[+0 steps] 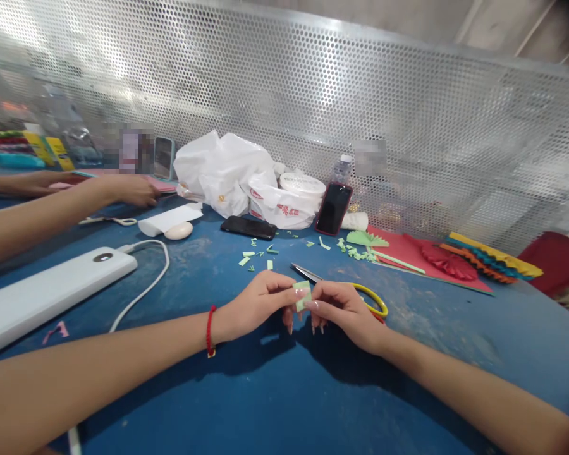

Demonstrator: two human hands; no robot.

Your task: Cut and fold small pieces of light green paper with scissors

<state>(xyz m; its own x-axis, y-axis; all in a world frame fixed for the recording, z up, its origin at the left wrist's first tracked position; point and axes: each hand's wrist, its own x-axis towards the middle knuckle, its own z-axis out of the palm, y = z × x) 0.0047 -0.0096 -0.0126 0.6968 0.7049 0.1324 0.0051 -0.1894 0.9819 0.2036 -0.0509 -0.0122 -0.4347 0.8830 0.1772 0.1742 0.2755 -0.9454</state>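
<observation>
We look across a curved table with a blue top point(431, 354), its surface scuffed pale in patches. Behind it stands a perforated metal screen point(313, 95) with a straight top rail, and bright light glares off its left half. Above the screen we see a bare beige wall point(493, 25) (pale seams run across it at upper right). At the right edge, a red plastic shape point(557, 262) sits just beyond the table.

Green paper slip point(302, 295) partly hidden by fingers point(284, 284); scissors point(305, 272) partly behind right hand point(346, 313); patch point(370, 158) by mesh point(284, 95) blurred.
</observation>
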